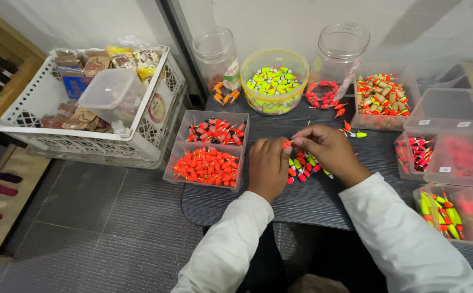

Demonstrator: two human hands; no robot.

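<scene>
Float (286, 144), small and orange, sits pinched between both hands over the dark table (323, 201). Left hand (268, 167) and right hand (328, 149) each hold it with their fingertips. More floats (303, 167) lie under them. A tray (207, 165) of orange ones sits just left.

Bright, even overhead light. Soft shadows behind the glass jars (343, 51) on the wall. Mild glare on lids right of them. Edges bow outward; focus sharp.
</scene>
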